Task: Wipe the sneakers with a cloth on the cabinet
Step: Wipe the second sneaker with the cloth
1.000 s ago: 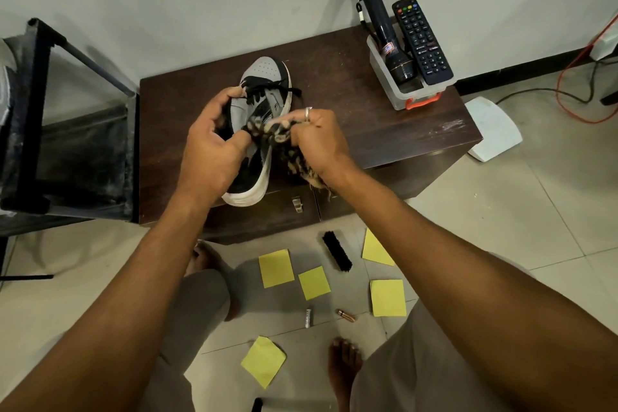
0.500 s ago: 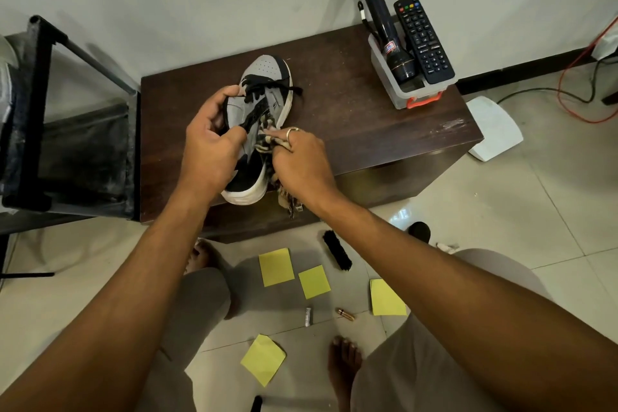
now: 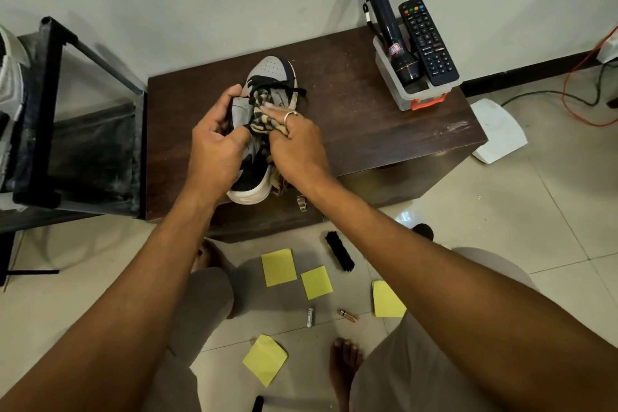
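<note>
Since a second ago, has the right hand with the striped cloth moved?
Yes. Against the front edge of the dark wooden cabinet, the right hand dipped toward it, then slid back up the grey-and-black sneaker toward the laces.

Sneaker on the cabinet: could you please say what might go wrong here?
The sneaker has its heel at the cabinet edge; if the left hand loosens its grip, it may fall. The cloth under the right hand could snag the loose black lace.

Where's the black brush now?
Head view, centre: the black bristle brush lies on the tiled floor in front of the dark wooden cabinet, just right of two yellow sticky notes.
</note>
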Motion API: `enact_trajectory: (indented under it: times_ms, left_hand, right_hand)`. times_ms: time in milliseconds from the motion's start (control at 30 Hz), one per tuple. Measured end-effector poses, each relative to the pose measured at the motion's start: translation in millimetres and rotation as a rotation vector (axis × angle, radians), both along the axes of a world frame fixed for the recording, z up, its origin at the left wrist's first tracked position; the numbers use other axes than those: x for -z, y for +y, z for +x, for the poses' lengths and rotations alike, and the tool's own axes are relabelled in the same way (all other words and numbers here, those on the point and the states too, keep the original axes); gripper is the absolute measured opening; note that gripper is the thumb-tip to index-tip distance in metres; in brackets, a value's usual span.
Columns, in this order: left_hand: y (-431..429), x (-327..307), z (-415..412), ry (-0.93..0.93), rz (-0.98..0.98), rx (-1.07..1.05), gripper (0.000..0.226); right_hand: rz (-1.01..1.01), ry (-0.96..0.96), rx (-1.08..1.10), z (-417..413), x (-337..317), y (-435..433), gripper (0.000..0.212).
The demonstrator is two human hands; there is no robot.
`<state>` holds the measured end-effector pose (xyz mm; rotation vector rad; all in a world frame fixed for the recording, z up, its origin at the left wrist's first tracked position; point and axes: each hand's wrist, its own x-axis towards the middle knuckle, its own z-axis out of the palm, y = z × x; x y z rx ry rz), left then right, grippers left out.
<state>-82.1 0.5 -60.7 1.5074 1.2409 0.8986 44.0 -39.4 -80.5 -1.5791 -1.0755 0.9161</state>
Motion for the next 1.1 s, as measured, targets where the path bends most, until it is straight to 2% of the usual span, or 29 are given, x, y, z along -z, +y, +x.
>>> enact_trajectory:
  times_ms: [167,300,367,433,533,667,867,1000,1100]
  left_hand:
    - [-2,0,3,-0.021,0.02,-0.011,0.06]
    - [-3,-1,4,-0.041,0.024,-0.038,0.054]
    - [-3,-2,5,-0.033,0.026,-0.039,0.054]
    - [-4,-3,5,-0.019,0.034,-0.038,0.054]
    - [-5,-5,5,-0.011,0.024,-0.039,0.059]
    - [-8,-7,7,-0.007,0.017,-0.032,0.062]
    - [-7,-7,8,0.015,0.037,-0.019,0.058]
    - [-8,-7,10,0.012,0.048,-0.007,0.057]
    - [-8,-7,9,0.001,0.053,-0.005,0.056]
  right_hand:
    - [0.054,0.049,-0.084,-2,0,-22,0.046]
    - [-0.005,0.116,-0.14,10,-4,-25,0.041]
    - [-0.004,0.145,-0.108,17,-7,-20,0.038]
    - [0.036,0.176,0.031,21,-9,-12,0.036]
    - [0.052,0.087,0.207,23,3,7,0.043]
    - [-0.038,-0.111,0.024,11,13,12,0.058]
    - [-0.064,0.008,-0.047,15,1,-10,0.045]
    - [-0.036,0.081,0.098,24,4,-5,0.041]
    - [0.036,-0.018,0.158,27,13,10,0.051]
